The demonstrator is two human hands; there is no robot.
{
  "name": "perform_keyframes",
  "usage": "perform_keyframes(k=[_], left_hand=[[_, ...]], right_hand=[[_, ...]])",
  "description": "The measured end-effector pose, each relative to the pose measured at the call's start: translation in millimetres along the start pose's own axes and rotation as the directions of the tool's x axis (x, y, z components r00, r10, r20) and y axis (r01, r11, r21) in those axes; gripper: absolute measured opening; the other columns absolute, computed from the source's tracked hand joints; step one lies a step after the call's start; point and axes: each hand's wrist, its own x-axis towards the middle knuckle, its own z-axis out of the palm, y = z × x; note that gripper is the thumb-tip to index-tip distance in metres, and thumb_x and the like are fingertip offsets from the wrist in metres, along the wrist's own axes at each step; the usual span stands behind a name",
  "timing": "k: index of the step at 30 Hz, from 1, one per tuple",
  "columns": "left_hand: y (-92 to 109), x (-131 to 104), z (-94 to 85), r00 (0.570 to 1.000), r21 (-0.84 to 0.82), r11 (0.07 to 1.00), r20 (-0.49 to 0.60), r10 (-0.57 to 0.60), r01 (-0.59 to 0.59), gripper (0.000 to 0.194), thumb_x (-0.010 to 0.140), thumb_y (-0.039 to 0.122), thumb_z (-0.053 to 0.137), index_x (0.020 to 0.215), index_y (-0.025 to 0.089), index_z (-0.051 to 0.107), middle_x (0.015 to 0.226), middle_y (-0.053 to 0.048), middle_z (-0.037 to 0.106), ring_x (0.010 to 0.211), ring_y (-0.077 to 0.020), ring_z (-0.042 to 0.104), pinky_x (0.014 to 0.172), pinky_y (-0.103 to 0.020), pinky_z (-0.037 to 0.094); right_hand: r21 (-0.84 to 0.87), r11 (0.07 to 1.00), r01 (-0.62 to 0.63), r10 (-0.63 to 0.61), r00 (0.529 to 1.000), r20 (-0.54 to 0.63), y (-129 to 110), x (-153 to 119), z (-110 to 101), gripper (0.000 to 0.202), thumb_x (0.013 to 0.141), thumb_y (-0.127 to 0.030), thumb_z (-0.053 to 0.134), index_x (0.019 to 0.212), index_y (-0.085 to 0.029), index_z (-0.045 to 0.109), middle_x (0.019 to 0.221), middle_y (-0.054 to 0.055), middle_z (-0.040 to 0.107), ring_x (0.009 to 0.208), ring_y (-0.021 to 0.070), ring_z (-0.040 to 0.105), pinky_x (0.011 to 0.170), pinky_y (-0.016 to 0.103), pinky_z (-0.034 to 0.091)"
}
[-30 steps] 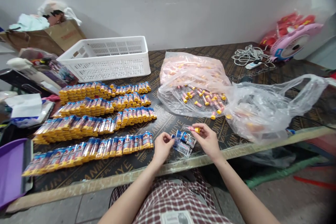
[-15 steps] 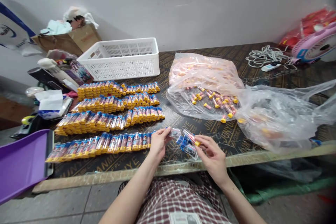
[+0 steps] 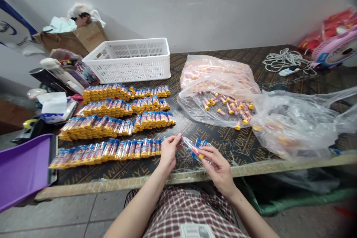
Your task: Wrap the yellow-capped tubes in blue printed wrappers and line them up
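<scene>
My left hand (image 3: pixel 169 153) pinches the end of a clear plastic sleeve (image 3: pixel 187 142) over the front of the table. In the fingers of my right hand (image 3: pixel 218 167) is a small tube (image 3: pixel 200 155) with a yellow cap, its far end at the sleeve. Whether the tube is inside the sleeve I cannot tell. Blue-printed clear sleeves (image 3: pixel 203 142) lie beneath and beside the tube, partly hidden by my right fingers. Left of my hands stretches a front row of wrapped tubes (image 3: pixel 106 151) with blue tops and yellow bottoms.
More wrapped tubes (image 3: pixel 111 125) are stacked in rows behind, before a white plastic basket (image 3: pixel 128 68). A clear bag (image 3: pixel 217 70) spills loose tubes (image 3: pixel 234 108); another crumpled bag (image 3: pixel 295 122) lies right. A purple dustpan (image 3: pixel 25 171), cable (image 3: pixel 284 59) and pink fan (image 3: pixel 334 50) flank the table.
My right hand has moved slightly left and down, bringing the tube to the clear sleeve in line with my left fingers. My left hand stays almost in place.
</scene>
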Motion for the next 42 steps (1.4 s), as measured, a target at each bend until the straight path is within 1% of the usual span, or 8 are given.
perform_keyframes(k=[4,8,11,14,18,20,25,42], left_hand=[[1.7,-8.4,1.0,0.991,0.001,1.0,0.136,-0.017,0.017,0.036,0.052,0.03,0.083,0.075,0.013,0.06,0.065,0.002,0.063,0.059,-0.0092,0.059,0.06,-0.022,0.051],[2.9,-15.7,0.2,0.976,0.042,0.996,0.202,-0.082,0.075,0.052,0.049,0.024,0.085,0.092,0.016,0.057,0.07,0.001,0.067,0.06,-0.0101,0.062,0.063,-0.023,0.051],[3.1,-22.4,0.0,0.931,0.18,0.973,0.305,-0.198,0.148,0.049,0.049,0.027,0.085,0.09,0.012,0.062,0.076,-0.004,0.069,0.062,-0.0115,0.063,0.061,-0.022,0.05],[3.7,-29.7,0.8,0.887,0.265,0.95,0.381,-0.262,0.167,0.038,0.057,0.037,0.08,0.08,0.01,0.067,0.07,-0.005,0.067,0.058,-0.0101,0.06,0.058,-0.021,0.048],[3.7,-35.4,1.8,0.866,0.279,0.943,0.41,-0.287,0.181,0.035,0.059,0.041,0.078,0.073,0.011,0.067,0.067,-0.003,0.065,0.057,-0.0105,0.058,0.057,-0.023,0.047],[2.7,-36.2,1.5,0.857,0.285,0.94,0.422,-0.297,0.186,0.035,0.058,0.04,0.079,0.075,0.011,0.068,0.069,-0.004,0.065,0.057,-0.011,0.059,0.058,-0.023,0.047],[-0.4,-36.9,0.0,0.848,0.307,0.935,0.433,-0.305,0.179,0.035,0.06,0.04,0.077,0.077,0.011,0.068,0.068,-0.004,0.064,0.057,-0.0108,0.058,0.055,-0.022,0.046],[0.7,-42.1,2.2,0.854,0.3,0.933,0.413,-0.315,0.198,0.037,0.059,0.041,0.078,0.074,0.01,0.066,0.065,-0.003,0.064,0.053,-0.0102,0.057,0.054,-0.022,0.045]], right_hand=[[0.017,1.0,-0.021,0.021,1.0,0.017,5.9,1.4,3.7,0.033,0.089,-0.014,0.047,0.112,-0.032,0.062,0.111,0.005,0.057,0.103,0.0178,0.057,0.086,0.032,0.05],[-0.019,0.999,-0.028,0.028,1.0,0.007,12.7,4.3,6.5,0.048,0.082,-0.012,0.053,0.125,-0.032,0.051,0.113,0.005,0.051,0.096,0.0172,0.057,0.082,0.032,0.051],[-0.057,0.998,0.017,-0.016,1.0,0.011,13.7,9.1,6.3,0.069,0.074,-0.01,0.057,0.136,-0.032,0.037,0.124,0.007,0.044,0.103,0.0199,0.054,0.088,0.037,0.049],[-0.024,0.998,0.063,-0.061,0.995,0.075,12.2,14.0,3.8,0.08,0.068,-0.007,0.054,0.14,-0.031,0.029,0.137,0.008,0.035,0.115,0.0235,0.049,0.093,0.04,0.047],[0.001,0.997,0.083,-0.081,0.973,0.217,12.2,14.5,0.6,0.085,0.063,-0.006,0.051,0.141,-0.028,0.027,0.141,0.008,0.035,0.127,0.0273,0.04,0.101,0.044,0.041],[0.013,0.997,0.08,-0.08,0.966,0.245,13.3,12.6,0.6,0.083,0.062,-0.006,0.051,0.139,-0.027,0.03,0.138,0.008,0.04,0.126,0.0271,0.042,0.103,0.045,0.04],[0.085,0.995,0.06,-0.076,0.977,0.2,13.1,9.4,3.1,0.08,0.06,-0.007,0.052,0.136,-0.025,0.035,0.133,0.009,0.045,0.12,0.0267,0.048,0.101,0.042,0.042],[0.173,0.984,0.04,-0.071,0.982,0.174,10.1,9.4,7.4,0.082,0.06,-0.006,0.052,0.137,-0.026,0.031,0.133,0.01,0.045,0.119,0.0262,0.049,0.1,0.042,0.043]])
